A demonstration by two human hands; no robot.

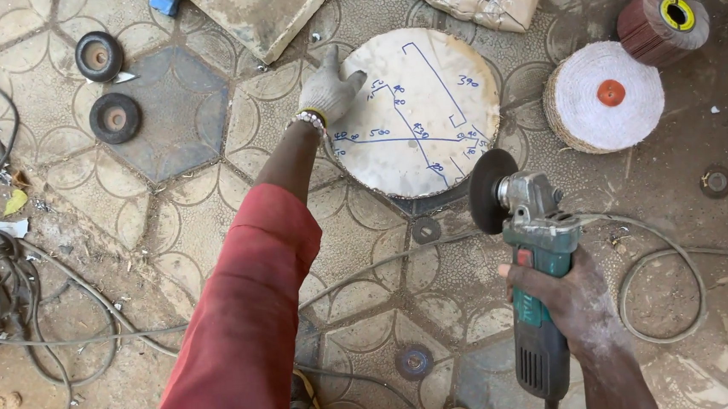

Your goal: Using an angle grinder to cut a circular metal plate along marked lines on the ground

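My left hand (328, 92), gloved in white, is resting its spread fingers (354, 80) on the left edge of the round pale disc (426, 115) lying flat on the patterned tile floor (187, 234). My right hand (569, 299), bare and dusty, is gripping the green angle grinder (535, 261) with fingers wrapped round its body, its black wheel (489, 190) hovering just beside the disc's lower right edge. A white buffing wheel (604, 96) and a flap wheel (663, 22) are lying to the right, two dark grinding discs (106, 86) far left.
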